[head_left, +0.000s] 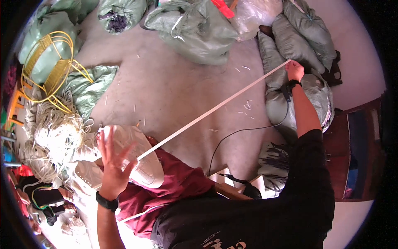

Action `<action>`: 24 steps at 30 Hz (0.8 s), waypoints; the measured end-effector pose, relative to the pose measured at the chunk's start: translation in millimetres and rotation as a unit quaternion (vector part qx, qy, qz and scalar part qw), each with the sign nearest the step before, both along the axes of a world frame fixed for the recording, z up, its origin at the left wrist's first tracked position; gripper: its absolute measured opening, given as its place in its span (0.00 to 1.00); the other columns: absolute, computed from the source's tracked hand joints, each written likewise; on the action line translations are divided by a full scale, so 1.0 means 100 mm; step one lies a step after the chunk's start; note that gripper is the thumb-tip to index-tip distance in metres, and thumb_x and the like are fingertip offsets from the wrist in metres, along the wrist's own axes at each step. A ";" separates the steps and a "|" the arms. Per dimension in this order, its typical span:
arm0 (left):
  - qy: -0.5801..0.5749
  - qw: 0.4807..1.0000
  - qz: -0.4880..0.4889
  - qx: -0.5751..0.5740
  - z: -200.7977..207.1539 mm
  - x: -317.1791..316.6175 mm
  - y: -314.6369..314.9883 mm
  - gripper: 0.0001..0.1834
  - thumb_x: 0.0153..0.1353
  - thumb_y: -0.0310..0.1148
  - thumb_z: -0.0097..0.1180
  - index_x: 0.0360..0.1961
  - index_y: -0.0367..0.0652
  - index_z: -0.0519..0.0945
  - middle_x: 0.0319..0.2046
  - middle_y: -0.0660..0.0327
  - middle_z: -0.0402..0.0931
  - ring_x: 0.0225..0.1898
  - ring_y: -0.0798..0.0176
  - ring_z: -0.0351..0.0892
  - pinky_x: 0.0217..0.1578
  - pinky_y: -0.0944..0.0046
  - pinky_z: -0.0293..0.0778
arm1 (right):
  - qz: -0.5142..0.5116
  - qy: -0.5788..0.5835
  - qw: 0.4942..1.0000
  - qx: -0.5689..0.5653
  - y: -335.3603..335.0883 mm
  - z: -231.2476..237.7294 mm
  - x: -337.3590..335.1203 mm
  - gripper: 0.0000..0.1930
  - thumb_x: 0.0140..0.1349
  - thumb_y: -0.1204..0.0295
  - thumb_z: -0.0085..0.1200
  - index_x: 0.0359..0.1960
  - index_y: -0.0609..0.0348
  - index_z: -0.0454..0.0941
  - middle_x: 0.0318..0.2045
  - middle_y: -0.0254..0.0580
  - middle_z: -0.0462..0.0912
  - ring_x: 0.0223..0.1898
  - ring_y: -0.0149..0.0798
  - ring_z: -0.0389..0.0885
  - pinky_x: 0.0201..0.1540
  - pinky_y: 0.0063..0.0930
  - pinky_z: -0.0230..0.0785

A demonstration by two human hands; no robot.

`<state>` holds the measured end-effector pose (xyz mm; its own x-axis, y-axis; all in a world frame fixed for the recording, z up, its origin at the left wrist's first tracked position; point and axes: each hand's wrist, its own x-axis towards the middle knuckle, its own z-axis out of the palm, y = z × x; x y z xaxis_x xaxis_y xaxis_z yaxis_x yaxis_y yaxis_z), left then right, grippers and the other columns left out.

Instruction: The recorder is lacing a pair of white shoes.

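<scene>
A white shoe (148, 169) rests on my lap over dark red trousers (176, 172). My left hand (114, 164) is over the shoe with its fingers spread; whether the palm touches it I cannot tell. From the shoe a flat whitish shoelace (215, 108) runs taut up to the right. Its far end is pinched in my right hand (295, 71), held out at arm's length near the grey-green sacks. Another white shoe (85, 173) lies to the left, partly behind my left hand.
Loose laces (54, 128) form a big pile at left, below a yellow metal-framed chair (58, 76). Stuffed green sacks (195, 35) line the far side and the right. A black cable (244, 129) hangs from my right wrist. Another person's legs (45, 197) show at lower left.
</scene>
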<state>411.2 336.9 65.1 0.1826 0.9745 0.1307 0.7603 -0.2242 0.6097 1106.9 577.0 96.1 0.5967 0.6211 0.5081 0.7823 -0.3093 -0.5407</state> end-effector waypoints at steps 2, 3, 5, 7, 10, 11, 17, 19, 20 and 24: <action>0.035 0.997 -0.067 0.014 0.04 -0.08 -0.11 0.22 0.47 0.25 0.64 0.46 0.53 0.85 0.73 0.53 0.46 0.75 0.43 0.33 0.70 0.41 0.31 | -0.007 0.010 1.000 0.018 0.04 0.13 -0.20 0.11 0.59 0.63 0.56 0.36 0.51 0.87 0.25 0.37 0.86 0.30 0.34 0.85 0.40 0.30 0.75; 0.045 0.996 -0.075 0.012 0.06 -0.11 -0.15 0.15 0.49 0.24 0.63 0.38 0.51 0.88 0.73 0.52 0.45 0.75 0.41 0.31 0.70 0.39 0.31 | -0.002 0.017 0.999 0.033 0.03 0.18 -0.33 0.10 0.60 0.64 0.56 0.37 0.53 0.87 0.25 0.37 0.86 0.30 0.31 0.84 0.39 0.28 0.76; 0.022 0.994 -0.105 0.007 0.09 -0.18 -0.19 0.09 0.50 0.25 0.64 0.34 0.48 0.86 0.71 0.52 0.52 0.74 0.39 0.34 0.69 0.38 0.38 | 0.015 0.077 0.994 0.074 0.02 0.29 -0.46 0.10 0.62 0.68 0.57 0.39 0.57 0.86 0.26 0.35 0.87 0.30 0.27 0.84 0.39 0.23 0.77; -0.024 0.994 -0.109 -0.009 0.16 -0.29 -0.26 0.03 0.53 0.25 0.63 0.29 0.43 0.83 0.69 0.51 0.56 0.74 0.39 0.35 0.69 0.38 0.38 | 0.101 0.103 0.981 0.129 0.08 0.31 -0.57 0.10 0.62 0.71 0.57 0.42 0.60 0.85 0.28 0.36 0.87 0.30 0.26 0.84 0.38 0.22 0.77; -0.127 0.978 -0.146 -0.078 0.34 -0.55 -0.39 0.02 0.57 0.25 0.62 0.30 0.41 0.80 0.65 0.52 0.63 0.73 0.43 0.42 0.70 0.41 0.35 | 0.233 0.145 0.952 0.135 0.12 0.22 -1.02 0.12 0.65 0.78 0.49 0.48 0.67 0.78 0.36 0.43 0.86 0.35 0.30 0.84 0.40 0.24 0.77; -0.194 0.965 -0.151 -0.092 0.41 -0.61 -0.44 0.02 0.60 0.26 0.60 0.30 0.41 0.80 0.63 0.53 0.67 0.73 0.45 0.45 0.69 0.44 0.41 | 0.271 0.156 0.941 0.128 0.09 0.16 -1.28 0.12 0.64 0.79 0.48 0.48 0.67 0.77 0.38 0.45 0.85 0.37 0.32 0.83 0.40 0.24 0.77; -0.374 0.910 -0.164 -0.075 0.97 -0.92 -0.65 0.08 0.68 0.30 0.52 0.33 0.37 0.78 0.52 0.53 0.74 0.62 0.54 0.66 0.61 0.53 0.60 | 0.477 0.166 0.862 -0.024 -0.73 -0.28 -3.47 0.11 0.62 0.82 0.47 0.46 0.66 0.76 0.38 0.43 0.85 0.38 0.33 0.83 0.42 0.25 0.77; -0.439 0.880 -0.149 -0.097 1.15 -0.99 -0.70 0.09 0.69 0.30 0.51 0.34 0.36 0.78 0.51 0.53 0.75 0.61 0.56 0.68 0.59 0.54 0.63 | 0.565 0.183 0.802 -0.058 -1.21 -0.41 -4.20 0.10 0.63 0.80 0.48 0.45 0.65 0.77 0.37 0.43 0.85 0.38 0.32 0.83 0.41 0.25 0.77; -0.458 0.870 -0.145 -0.110 1.24 -1.05 -0.71 0.10 0.69 0.33 0.49 0.35 0.38 0.78 0.54 0.50 0.73 0.61 0.52 0.69 0.59 0.50 0.64 | 0.594 0.199 0.772 -0.109 -1.50 -0.36 -4.60 0.07 0.65 0.79 0.49 0.43 0.64 0.77 0.37 0.42 0.85 0.38 0.32 0.84 0.42 0.24 0.77; -0.505 0.838 -0.208 -0.015 1.46 -1.09 -0.66 0.14 0.71 0.40 0.46 0.34 0.42 0.77 0.57 0.42 0.71 0.61 0.45 0.70 0.60 0.43 0.63 | 0.628 0.336 0.668 -0.217 -2.30 -0.45 -5.49 0.07 0.65 0.76 0.52 0.39 0.66 0.78 0.35 0.44 0.85 0.36 0.32 0.85 0.40 0.25 0.77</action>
